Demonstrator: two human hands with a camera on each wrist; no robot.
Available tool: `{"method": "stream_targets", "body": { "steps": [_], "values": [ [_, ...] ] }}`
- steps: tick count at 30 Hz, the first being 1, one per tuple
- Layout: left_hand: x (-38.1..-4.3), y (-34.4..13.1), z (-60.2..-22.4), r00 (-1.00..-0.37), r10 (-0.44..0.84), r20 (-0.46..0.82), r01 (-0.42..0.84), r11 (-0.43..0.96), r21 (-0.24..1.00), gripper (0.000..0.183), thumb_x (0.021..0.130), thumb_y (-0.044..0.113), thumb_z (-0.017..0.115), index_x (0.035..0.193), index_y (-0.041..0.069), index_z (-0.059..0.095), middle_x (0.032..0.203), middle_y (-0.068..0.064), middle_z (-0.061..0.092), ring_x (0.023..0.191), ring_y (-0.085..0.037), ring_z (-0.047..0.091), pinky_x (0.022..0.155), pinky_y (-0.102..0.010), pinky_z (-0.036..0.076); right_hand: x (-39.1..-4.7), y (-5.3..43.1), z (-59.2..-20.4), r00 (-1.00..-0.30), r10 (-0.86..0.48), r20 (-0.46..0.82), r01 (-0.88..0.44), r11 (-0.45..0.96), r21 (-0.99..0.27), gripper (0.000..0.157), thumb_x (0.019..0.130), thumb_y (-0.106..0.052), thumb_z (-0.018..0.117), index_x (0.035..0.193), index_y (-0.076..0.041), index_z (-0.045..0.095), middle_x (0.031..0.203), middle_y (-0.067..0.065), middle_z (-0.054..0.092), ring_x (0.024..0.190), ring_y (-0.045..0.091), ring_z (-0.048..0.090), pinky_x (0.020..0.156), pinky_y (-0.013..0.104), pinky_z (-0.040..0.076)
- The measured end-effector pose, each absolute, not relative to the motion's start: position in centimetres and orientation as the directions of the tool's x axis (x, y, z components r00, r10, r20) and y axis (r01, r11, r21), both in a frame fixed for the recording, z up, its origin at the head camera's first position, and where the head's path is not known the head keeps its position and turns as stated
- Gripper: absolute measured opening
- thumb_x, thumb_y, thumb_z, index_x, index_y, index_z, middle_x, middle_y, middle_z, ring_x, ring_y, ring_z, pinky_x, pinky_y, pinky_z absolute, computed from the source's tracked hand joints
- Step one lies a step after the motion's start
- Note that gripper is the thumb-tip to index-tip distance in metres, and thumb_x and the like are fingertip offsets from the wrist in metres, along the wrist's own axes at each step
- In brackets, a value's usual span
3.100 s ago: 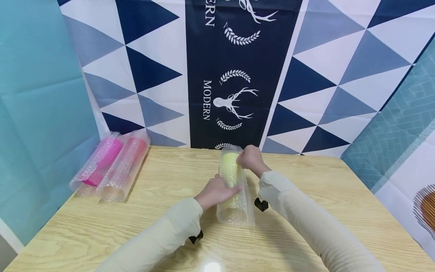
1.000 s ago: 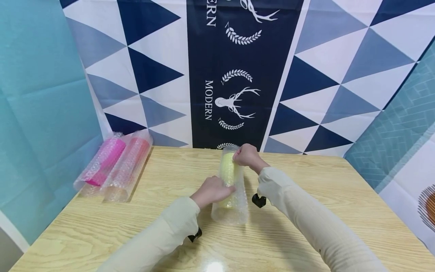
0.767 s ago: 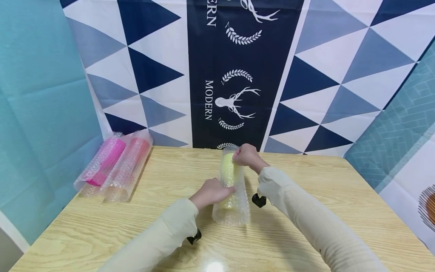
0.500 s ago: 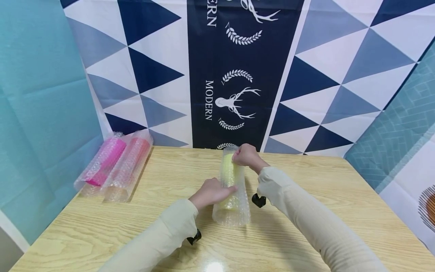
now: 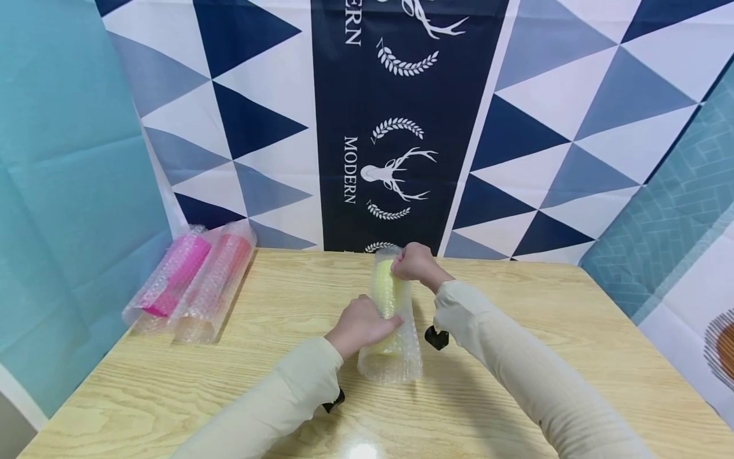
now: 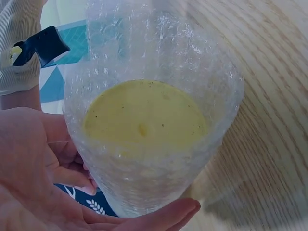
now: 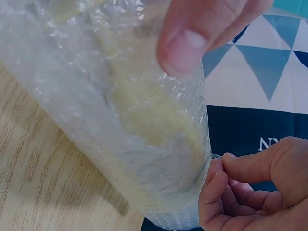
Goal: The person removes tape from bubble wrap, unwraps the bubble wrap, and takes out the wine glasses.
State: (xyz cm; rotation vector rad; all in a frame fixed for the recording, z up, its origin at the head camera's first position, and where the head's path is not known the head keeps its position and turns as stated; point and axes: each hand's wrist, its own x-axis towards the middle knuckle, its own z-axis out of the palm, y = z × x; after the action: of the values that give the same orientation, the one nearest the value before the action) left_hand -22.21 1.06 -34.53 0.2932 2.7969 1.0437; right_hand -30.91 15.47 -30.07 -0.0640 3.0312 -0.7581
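A yellow cylinder lay on its side in a tube of bubble wrap on the wooden table, running from near to far. The left hand held the tube about its middle: the palm was to the left of the cylinder, the thumb stretched rightward over the top, and the other fingers were partly hidden along the left side. The right hand was near the far end, pinching the edge of the wrap between thumb and forefinger, with the cylinder just to the left of those fingertips. Toward the near end the wrap reached past the cylinder, whose flat face sat inside the open mouth. Well apart, at the far left of the table, a pink cylinder and a red one lay side by side, each in bubble wrap. A patterned backdrop hung behind the table's far edge.
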Motion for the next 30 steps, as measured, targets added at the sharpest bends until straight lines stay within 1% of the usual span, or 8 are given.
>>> {"method": "stream_targets", "body": {
  "steps": [4, 11, 20, 25, 27, 30],
  "values": [
    [-22.21, 1.26, -34.56, -0.972, 0.223, -0.071, 0.121, 0.740, 0.662, 0.062, 0.084, 0.047, 0.063, 0.111, -0.008, 0.054, 0.100, -0.018, 0.059, 0.085, -0.026, 0.057, 0.077, -0.040, 0.052, -30.92, 15.53, -29.90, -0.999, -0.041, -0.011, -0.031, 0.878, -0.477, 0.033, 0.072, -0.006, 0.053, 0.047, -0.017, 0.036, 0.046, -0.008, 0.028, 0.049, 0.009, 0.029, 0.049, 0.022, 0.026],
    [-22.14, 1.33, -34.39, -0.972, 0.219, -0.092, 0.105, 0.742, 0.662, 0.063, 0.084, 0.047, 0.063, 0.113, -0.008, 0.053, 0.100, -0.018, 0.059, 0.086, -0.026, 0.057, 0.078, -0.040, 0.052, -30.85, 15.87, -29.50, -0.999, -0.036, 0.002, -0.032, 0.879, -0.477, 0.029, 0.072, -0.006, 0.058, 0.048, -0.017, 0.045, 0.049, -0.009, 0.037, 0.053, 0.011, 0.037, 0.050, 0.021, 0.031],
    [-22.13, 1.22, -34.51, -0.971, 0.205, -0.123, 0.067, 0.729, 0.681, 0.065, 0.084, 0.046, 0.064, 0.116, -0.009, 0.052, 0.101, -0.019, 0.060, 0.086, -0.025, 0.058, 0.077, -0.039, 0.053, -30.69, 15.86, -29.23, -0.999, -0.035, 0.001, -0.031, 0.875, -0.483, 0.030, 0.074, -0.007, 0.058, 0.049, -0.017, 0.045, 0.050, -0.009, 0.036, 0.054, 0.011, 0.036, 0.052, 0.021, 0.032],
    [-22.03, 1.16, -34.64, -0.969, 0.203, -0.141, 0.051, 0.724, 0.688, 0.067, 0.085, 0.048, 0.063, 0.118, -0.009, 0.051, 0.101, -0.019, 0.060, 0.087, -0.025, 0.059, 0.077, -0.040, 0.053, -30.63, 15.99, -29.22, -0.999, -0.028, -0.018, -0.015, 0.870, -0.492, 0.033, 0.074, -0.006, 0.055, 0.047, -0.016, 0.038, 0.047, -0.009, 0.030, 0.049, 0.009, 0.030, 0.050, 0.022, 0.029],
    [-21.99, 1.15, -34.66, -0.969, 0.205, -0.142, 0.052, 0.724, 0.688, 0.067, 0.085, 0.048, 0.063, 0.118, -0.009, 0.051, 0.102, -0.019, 0.060, 0.087, -0.025, 0.059, 0.077, -0.040, 0.053, -30.60, 16.03, -29.28, -0.999, -0.024, -0.035, -0.003, 0.864, -0.503, 0.033, 0.074, -0.004, 0.053, 0.047, -0.016, 0.038, 0.046, -0.009, 0.031, 0.048, 0.009, 0.029, 0.049, 0.022, 0.028],
    [-21.89, 1.17, -34.74, -0.969, 0.207, -0.134, 0.060, 0.727, 0.684, 0.067, 0.084, 0.048, 0.064, 0.117, -0.010, 0.051, 0.103, -0.020, 0.060, 0.089, -0.026, 0.059, 0.079, -0.041, 0.053, -30.41, 16.05, -29.46, -0.999, -0.019, -0.038, 0.003, 0.864, -0.503, 0.031, 0.075, -0.003, 0.053, 0.048, -0.016, 0.042, 0.047, -0.009, 0.037, 0.049, 0.009, 0.034, 0.048, 0.021, 0.028]
  ]
}}
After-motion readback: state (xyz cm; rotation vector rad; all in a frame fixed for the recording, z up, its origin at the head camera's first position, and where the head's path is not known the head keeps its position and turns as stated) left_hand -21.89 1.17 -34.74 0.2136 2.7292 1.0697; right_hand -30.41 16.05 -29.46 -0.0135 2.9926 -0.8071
